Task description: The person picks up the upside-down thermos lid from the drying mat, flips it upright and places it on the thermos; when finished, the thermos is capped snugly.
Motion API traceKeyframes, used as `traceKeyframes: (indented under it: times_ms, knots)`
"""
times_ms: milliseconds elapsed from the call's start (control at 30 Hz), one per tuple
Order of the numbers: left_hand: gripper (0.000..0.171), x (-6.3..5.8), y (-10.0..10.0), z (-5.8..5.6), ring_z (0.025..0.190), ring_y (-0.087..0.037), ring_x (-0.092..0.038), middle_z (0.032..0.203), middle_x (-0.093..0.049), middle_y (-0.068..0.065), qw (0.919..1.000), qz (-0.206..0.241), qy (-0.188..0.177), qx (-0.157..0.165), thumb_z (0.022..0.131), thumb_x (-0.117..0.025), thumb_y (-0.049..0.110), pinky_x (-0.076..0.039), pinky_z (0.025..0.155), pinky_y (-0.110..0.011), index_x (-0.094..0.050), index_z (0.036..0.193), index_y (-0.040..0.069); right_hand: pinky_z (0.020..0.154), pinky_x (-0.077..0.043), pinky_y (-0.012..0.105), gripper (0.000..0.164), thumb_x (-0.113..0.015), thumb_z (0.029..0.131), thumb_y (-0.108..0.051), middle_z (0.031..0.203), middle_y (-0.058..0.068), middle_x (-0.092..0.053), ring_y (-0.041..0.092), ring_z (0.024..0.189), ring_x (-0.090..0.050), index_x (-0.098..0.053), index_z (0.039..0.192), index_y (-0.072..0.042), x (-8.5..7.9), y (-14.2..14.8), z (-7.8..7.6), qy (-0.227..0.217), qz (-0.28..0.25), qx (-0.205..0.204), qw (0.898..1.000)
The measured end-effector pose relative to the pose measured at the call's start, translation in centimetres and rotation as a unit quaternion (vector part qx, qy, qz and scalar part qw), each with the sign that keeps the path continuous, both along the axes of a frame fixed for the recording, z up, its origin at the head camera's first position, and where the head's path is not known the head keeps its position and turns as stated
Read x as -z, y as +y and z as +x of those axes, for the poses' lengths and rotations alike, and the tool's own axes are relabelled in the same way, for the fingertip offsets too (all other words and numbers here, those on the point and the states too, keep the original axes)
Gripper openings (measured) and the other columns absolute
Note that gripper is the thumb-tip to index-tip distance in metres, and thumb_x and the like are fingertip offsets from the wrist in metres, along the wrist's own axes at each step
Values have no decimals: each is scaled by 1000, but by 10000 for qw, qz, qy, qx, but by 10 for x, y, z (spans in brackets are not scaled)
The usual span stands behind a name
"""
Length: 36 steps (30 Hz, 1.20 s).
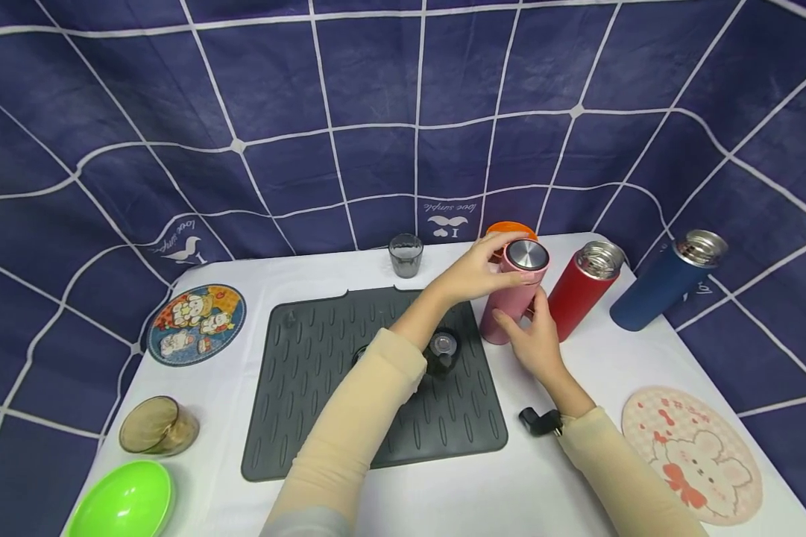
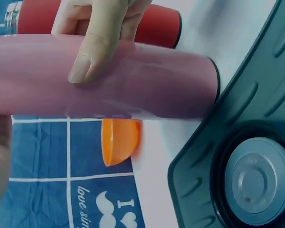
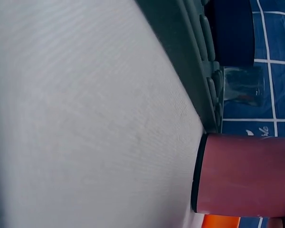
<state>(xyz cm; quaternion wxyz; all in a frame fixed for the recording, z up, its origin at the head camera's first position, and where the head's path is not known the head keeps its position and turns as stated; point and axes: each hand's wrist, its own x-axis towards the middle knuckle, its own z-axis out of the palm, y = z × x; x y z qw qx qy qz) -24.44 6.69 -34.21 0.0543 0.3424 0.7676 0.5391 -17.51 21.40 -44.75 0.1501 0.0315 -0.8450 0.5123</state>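
A pink thermos (image 1: 505, 317) stands upright on the white table, its silver-topped lid (image 1: 529, 254) in place. My left hand (image 1: 473, 272) grips it around the lid from the left, thumb in front. Lower down, my right hand (image 1: 540, 339) holds the body, and its thumb (image 2: 83, 66) lies along the side in the left wrist view. The right wrist view shows the thermos base (image 3: 242, 175) at the table beside the mat. Just right of it stands a red thermos (image 1: 577, 298) with an uncovered steel mouth, then a blue thermos (image 1: 660, 287), also uncovered.
Left of the thermos lies a grey drying mat (image 1: 322, 373) bearing a dark lid (image 2: 259, 180). An orange bowl (image 1: 512, 227) and a grey glass (image 1: 405, 257) stand behind. A rabbit placemat (image 1: 694, 455), round placemat (image 1: 197, 324), amber glass (image 1: 159, 426) and green bowl (image 1: 124, 500) flank them.
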Motion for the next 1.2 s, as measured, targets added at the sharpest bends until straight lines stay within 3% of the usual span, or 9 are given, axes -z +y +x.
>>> traceKeyframes:
  times_ms: [100,300,533,633,767,867,967,1033,1200]
  knots:
    - [74,0,-1,-1,107,-12,-50,129,-48,-1,10000,20,-82,46,76,-79,23,-45,88,-16,-41,139,11,105,-37,53,74,-70,85,-29,140,9,-45,28,129,-46,-26,144,-20,2,1,-1,-91,44,-24,9999]
    - [70,1,3,1,100,-10,-52,120,-48,0,9992,113,31,-385,70,-83,32,-46,85,-15,-44,124,15,106,-36,53,74,-70,85,-28,140,7,-45,28,129,-44,-26,144,-22,2,1,-1,-64,-5,-6,10000]
    - [67,-1,-4,-1,108,-10,-47,127,-46,-2,10000,31,78,-25,77,-78,25,-44,91,-18,-45,135,14,105,-37,52,73,-69,86,-28,139,8,-45,26,128,-45,-26,144,-21,2,0,-3,15,23,-36,10000]
    - [73,0,2,3,106,-9,-50,124,-47,1,9993,64,-6,-376,72,-81,32,-45,88,-16,-42,132,15,106,-37,52,71,-69,86,-30,137,6,-46,26,128,-46,-28,142,-20,2,0,-2,1,-1,-25,10000]
    - [70,0,8,7,101,-7,-51,117,-49,3,9958,-15,-30,-911,67,-83,42,-47,83,-14,-46,121,17,105,-36,54,69,-68,87,-20,136,13,-46,31,127,-46,-27,141,-11,-16,-8,7,17,-31,-52,10000]
    - [64,-4,3,5,104,-8,-51,121,-48,1,9978,-167,34,-641,72,-81,38,-46,85,-15,-51,124,16,105,-35,55,71,-67,86,-12,137,18,-44,34,127,-45,-25,143,-6,-30,-14,14,-3,-71,-85,9999]
    - [64,-6,-3,1,107,-11,-50,127,-45,-2,9995,-292,24,-142,77,-77,30,-44,89,-16,-49,132,14,106,-35,55,71,-67,87,-12,138,18,-44,33,128,-44,-25,144,-7,-30,-15,14,-19,-56,-78,10000]
    - [67,-5,-5,1,108,-12,-50,130,-43,-3,9995,-313,-10,-10,79,-76,27,-44,91,-17,-46,137,13,106,-35,55,71,-67,87,-12,137,19,-44,34,128,-44,-25,143,-7,-29,-15,14,-49,-24,-69,10000]
    - [82,-2,3,6,108,-9,-51,128,-45,1,9977,-207,11,-643,69,-82,40,-46,89,-17,-40,135,14,106,-34,55,67,-67,87,-13,137,18,-45,34,129,-44,-27,141,-7,-20,-11,10,-78,-13,-32,10000]
